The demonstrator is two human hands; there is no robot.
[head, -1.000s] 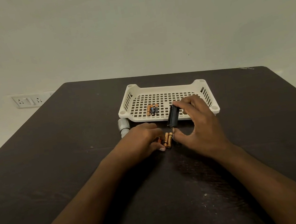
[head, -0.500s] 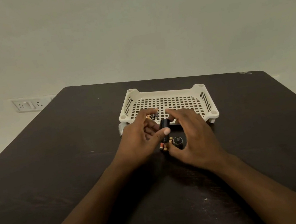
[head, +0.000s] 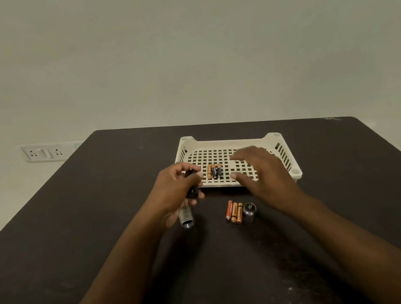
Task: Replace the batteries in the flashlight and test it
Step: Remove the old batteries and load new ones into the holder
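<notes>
My left hand [head: 174,191] grips a black cylindrical battery holder [head: 191,184], held upright just left of the white tray [head: 284,156]. The silver flashlight body [head: 186,219] lies on the table under that hand. Three batteries [head: 214,171] lie side by side in the tray. My right hand [head: 259,173] hovers over the tray's front right, fingers spread, holding nothing. Three orange batteries [head: 233,211] lie on the table in front of the tray, with the dark flashlight end cap [head: 249,211] right beside them.
The dark table [head: 100,219] ends at a back edge against a pale wall. A white socket panel [head: 41,152] is on the wall at the left. My forearms cross the near part of the table.
My left hand has taken the black holder and moved left with it. My right hand let go and moved up over the tray. The orange batteries and cap now lie uncovered.
</notes>
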